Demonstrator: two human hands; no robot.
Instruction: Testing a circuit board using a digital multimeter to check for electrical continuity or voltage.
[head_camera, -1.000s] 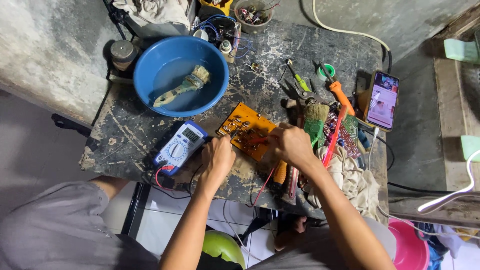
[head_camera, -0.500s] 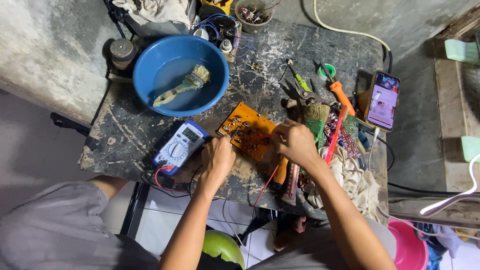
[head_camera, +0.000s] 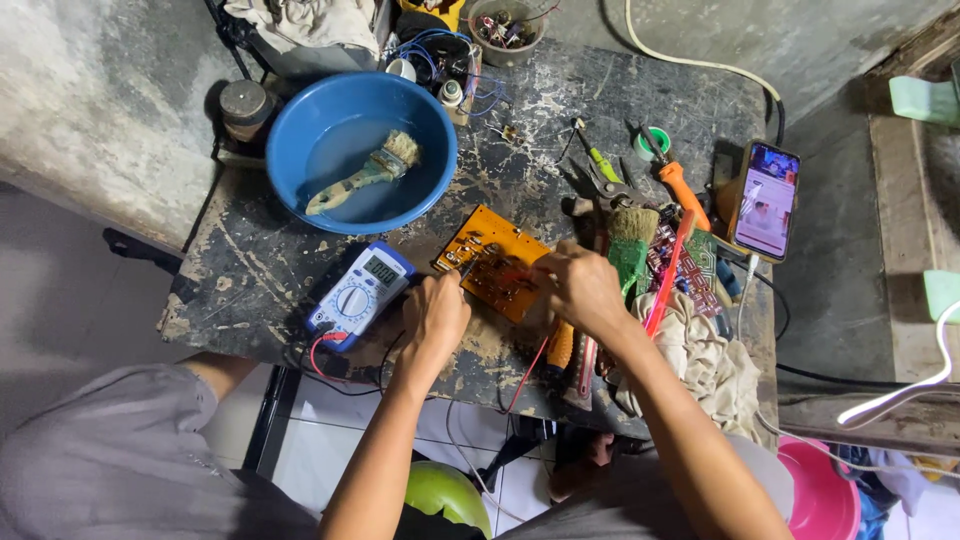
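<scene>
An orange circuit board (head_camera: 495, 262) lies in the middle of a scarred dark worktable (head_camera: 560, 120). My left hand (head_camera: 433, 315) grips a black probe with its tip on the board's left part. My right hand (head_camera: 578, 288) holds a red probe against the board's right side; a red lead (head_camera: 525, 375) hangs down from it. A blue and white multimeter (head_camera: 358, 296) sits left of my left hand, with red and black leads running from its lower end.
A blue basin (head_camera: 300, 160) with a paintbrush (head_camera: 365, 172) stands at the back left. A lit phone (head_camera: 765, 200), an orange-handled tool (head_camera: 682, 192), pliers, a brush, green boards and a rag crowd the right side. A pink bucket (head_camera: 822, 495) sits at lower right.
Both hands stay on the board; the right hand has shifted slightly on it. Nothing else has moved.
</scene>
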